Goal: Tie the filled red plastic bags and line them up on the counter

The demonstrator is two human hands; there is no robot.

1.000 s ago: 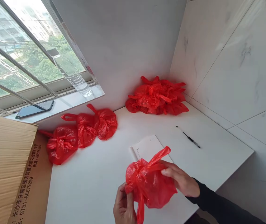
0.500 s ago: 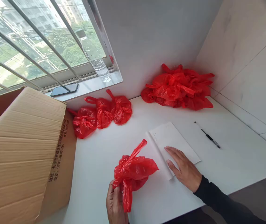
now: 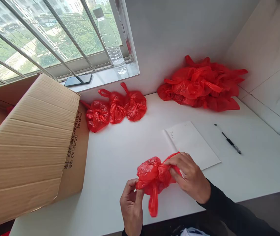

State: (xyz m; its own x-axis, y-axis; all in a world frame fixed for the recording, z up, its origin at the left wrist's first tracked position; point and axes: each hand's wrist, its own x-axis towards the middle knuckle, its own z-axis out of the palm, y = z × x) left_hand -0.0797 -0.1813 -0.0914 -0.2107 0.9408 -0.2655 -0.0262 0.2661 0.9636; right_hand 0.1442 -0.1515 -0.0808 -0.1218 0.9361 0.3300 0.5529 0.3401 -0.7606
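Observation:
A knotted red plastic bag point(image 3: 152, 175) is held between my two hands above the white table, near its front edge. My left hand point(image 3: 133, 201) pinches the bag's lower left side between thumb and fingers. On the other side, my right hand point(image 3: 189, 175) grips the gathered plastic near the knot, and a loop of the bag hangs down in front. Behind my right hand lies an open notebook point(image 3: 196, 144) with a few small marks written at its upper left. What the bag contains cannot be made out.
Three knotted red bags point(image 3: 116, 106) line the wall below the sill. A larger heap of red bags point(image 3: 201, 83) fills the back corner. An open cardboard box point(image 3: 31, 141) stands at left. A pen point(image 3: 232, 142) lies right of the notebook; a phone point(image 3: 78, 80) and bottle point(image 3: 114, 46) rest on the sill.
My right hand has left the notebook and taken hold of the red bag. The bag has turned in my left hand. The view has shifted, and the notebook's page edge lies differently.

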